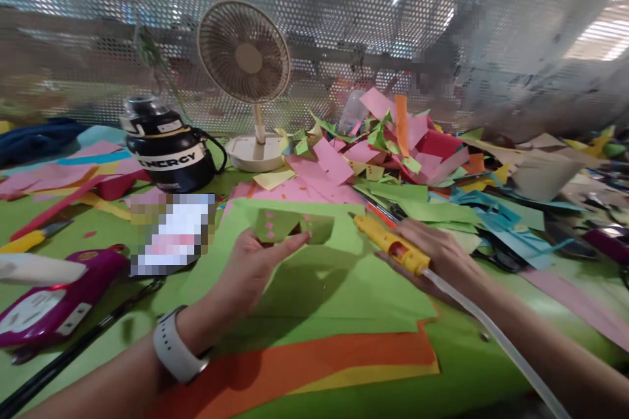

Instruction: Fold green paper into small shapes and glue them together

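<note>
My left hand point(250, 268), with a pale watch on the wrist, pinches a folded green paper piece point(275, 226) bearing pink spots. The thumb lies along its lower edge. In my right hand point(442, 255) is a yellow glue gun point(393, 245), its dark nozzle angled up and left toward the paper piece but apart from it. A long translucent glue stick point(491, 324) runs out of the gun's back end over my forearm. Beneath both hands lies a large light green sheet point(314, 298), with an orange sheet point(295, 357) under its near edge.
A white fan point(246, 52) and a black bottle point(171, 147) stand at the back. Coloured paper scraps point(383, 137) are heaped behind the sheet. Left are a phone point(177, 236), a purple tape dispenser point(59, 294) and a yellow-handled cutter point(29, 241). Dark scissors point(501, 255) lie right.
</note>
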Available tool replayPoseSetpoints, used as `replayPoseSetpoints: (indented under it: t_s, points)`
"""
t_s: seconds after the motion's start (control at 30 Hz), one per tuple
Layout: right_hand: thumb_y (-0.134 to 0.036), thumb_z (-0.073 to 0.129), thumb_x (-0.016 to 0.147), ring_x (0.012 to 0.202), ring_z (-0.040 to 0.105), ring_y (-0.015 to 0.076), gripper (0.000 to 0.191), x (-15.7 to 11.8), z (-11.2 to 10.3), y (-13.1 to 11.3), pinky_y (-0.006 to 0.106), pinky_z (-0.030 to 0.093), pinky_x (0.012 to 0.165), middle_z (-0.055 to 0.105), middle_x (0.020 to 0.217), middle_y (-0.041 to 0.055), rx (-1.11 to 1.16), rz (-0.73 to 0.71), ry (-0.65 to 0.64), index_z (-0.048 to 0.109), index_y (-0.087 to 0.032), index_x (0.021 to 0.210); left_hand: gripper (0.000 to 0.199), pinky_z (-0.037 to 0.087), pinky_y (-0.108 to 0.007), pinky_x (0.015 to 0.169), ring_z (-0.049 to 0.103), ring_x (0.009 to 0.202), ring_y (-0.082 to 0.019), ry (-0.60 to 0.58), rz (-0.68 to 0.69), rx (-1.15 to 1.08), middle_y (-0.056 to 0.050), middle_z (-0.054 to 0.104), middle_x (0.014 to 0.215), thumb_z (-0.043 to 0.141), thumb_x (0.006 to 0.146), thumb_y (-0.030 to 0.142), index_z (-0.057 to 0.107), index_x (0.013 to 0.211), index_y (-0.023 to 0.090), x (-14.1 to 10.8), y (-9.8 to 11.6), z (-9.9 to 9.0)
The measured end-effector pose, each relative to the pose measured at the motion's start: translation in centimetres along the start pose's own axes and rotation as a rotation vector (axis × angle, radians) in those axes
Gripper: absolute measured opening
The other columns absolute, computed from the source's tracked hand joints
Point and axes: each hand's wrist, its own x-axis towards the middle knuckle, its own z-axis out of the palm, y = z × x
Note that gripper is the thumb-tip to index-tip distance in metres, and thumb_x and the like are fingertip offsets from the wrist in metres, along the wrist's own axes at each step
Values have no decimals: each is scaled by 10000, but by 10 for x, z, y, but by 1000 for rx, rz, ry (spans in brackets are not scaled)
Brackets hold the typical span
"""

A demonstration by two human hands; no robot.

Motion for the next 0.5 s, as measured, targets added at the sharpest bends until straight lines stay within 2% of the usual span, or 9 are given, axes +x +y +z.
replayPoseSetpoints:
  t_s: [0.1, 0.17, 0.3, 0.5]
  points:
    - [-233, 536, 769, 786, 596, 207, 229, -2, -16, 18, 306, 449, 667, 603, 943, 72, -70, 133, -55, 529, -207, 997, 157, 523, -214, 664, 650, 720, -146, 26, -113, -205, -16, 731, 754, 852, 574, 187, 731, 672, 166, 5, 3, -2]
    - [-243, 542, 736, 837, 609, 224, 268, -3, -22, 34, 330, 471, 715, 614, 969, 79, -73, 179, -90, 543, -204, 1001, 165, 526, -194, 644, 649, 697, -129, 77, -191, -296, -25, 721, 712, 854, 545, 133, 717, 636, 138, 7, 5, -3]
    - [-266, 590, 664, 894, 622, 253, 381, -4, -20, 66, 373, 495, 767, 632, 1000, 87, -70, 265, -150, 580, -206, 1040, 150, 518, -177, 582, 643, 670, -117, 182, -273, -339, -39, 709, 679, 799, 567, 24, 680, 600, 109, 11, 11, -2]
    - [-311, 533, 697, 1100, 586, 316, 489, -4, -15, 88, 500, 461, 932, 620, 1183, 134, -11, 172, -192, 581, -186, 1167, 118, 523, -180, 584, 642, 670, -109, 179, -220, -368, -35, 712, 701, 751, 616, 2, 692, 663, 92, 20, 27, -13]
